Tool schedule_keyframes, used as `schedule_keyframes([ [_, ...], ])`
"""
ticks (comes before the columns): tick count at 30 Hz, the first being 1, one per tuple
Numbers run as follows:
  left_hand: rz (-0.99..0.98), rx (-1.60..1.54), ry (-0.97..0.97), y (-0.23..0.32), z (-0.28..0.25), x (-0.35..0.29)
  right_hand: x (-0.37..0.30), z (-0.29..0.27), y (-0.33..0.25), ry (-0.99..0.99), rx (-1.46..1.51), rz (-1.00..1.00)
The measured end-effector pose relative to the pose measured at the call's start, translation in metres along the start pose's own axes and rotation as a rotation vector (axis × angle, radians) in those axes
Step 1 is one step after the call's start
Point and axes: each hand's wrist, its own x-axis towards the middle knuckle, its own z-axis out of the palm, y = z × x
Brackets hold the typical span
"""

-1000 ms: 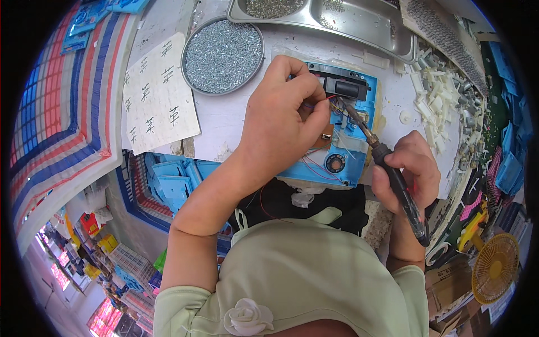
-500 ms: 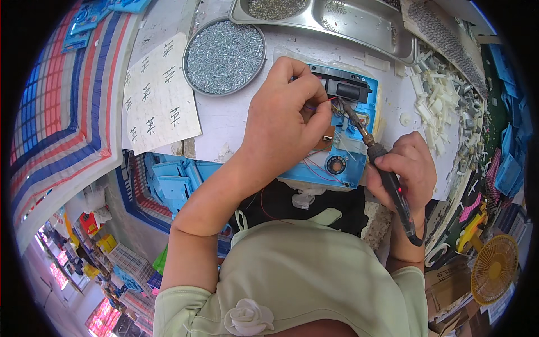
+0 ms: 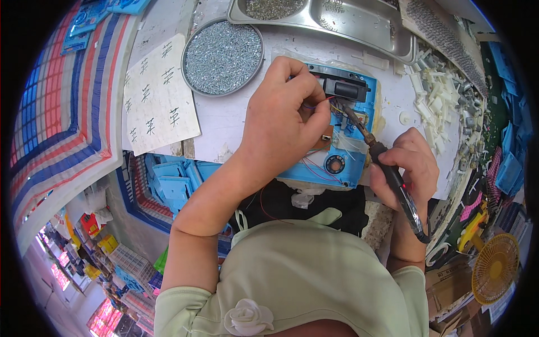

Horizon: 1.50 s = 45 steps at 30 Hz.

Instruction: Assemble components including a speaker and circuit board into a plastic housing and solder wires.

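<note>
A blue plastic casing [image 3: 355, 147] lies on the bench in front of me, with a black part [image 3: 349, 90], thin coloured wires and a round speaker [image 3: 335, 163] in it. My left hand [image 3: 289, 109] is over its left side, thumb and forefinger pinched on a thin red wire [image 3: 327, 99]. In my right hand [image 3: 412, 168] is a black-handled soldering iron [image 3: 396, 182], held from the right. Its metal tip points up and left into the wires beside the black part. Whether the tip touches a joint is too small to tell.
A round tray of small screws [image 3: 223, 56] stands at the back left, next to a sheet of handwritten paper [image 3: 160, 95]. Behind the casing is a steel compartment tray [image 3: 359, 31]. White plastic pieces [image 3: 435, 106] are heaped at the right. A yellow fan [image 3: 495, 268] stands lower right.
The soldering iron has shifted slightly, its handle a little to the right, and the fingers of my right hand have moved on it. My left hand stays almost in place.
</note>
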Motion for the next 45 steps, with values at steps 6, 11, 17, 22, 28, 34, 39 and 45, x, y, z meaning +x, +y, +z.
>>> schedule_keyframes([
  [6,0.041,0.057,0.012,-0.001,0.001,0.0,0.002,0.004,0.001,0.006,0.013,0.0],
  [11,0.053,0.073,0.024,-0.002,0.003,0.0,0.003,0.004,0.002,-0.001,0.008,0.012],
  [17,0.069,0.08,0.039,-0.004,0.004,0.0,0.003,0.005,0.004,-0.001,0.004,-0.007],
  [22,0.101,0.124,0.05,-0.005,0.005,0.001,0.002,0.005,0.005,0.009,-0.012,-0.01],
  [28,0.15,0.188,0.087,-0.007,0.009,-0.001,0.0,0.005,0.004,0.034,-0.017,0.017],
  [34,0.168,0.21,0.109,-0.007,0.012,-0.001,0.001,0.003,0.002,0.015,-0.021,0.043],
  [39,0.184,0.23,0.127,-0.008,0.013,-0.002,-0.001,0.004,0.002,0.021,-0.011,0.046],
  [45,0.18,0.234,0.133,-0.007,0.015,-0.002,-0.005,0.002,-0.002,0.033,-0.003,0.053],
])
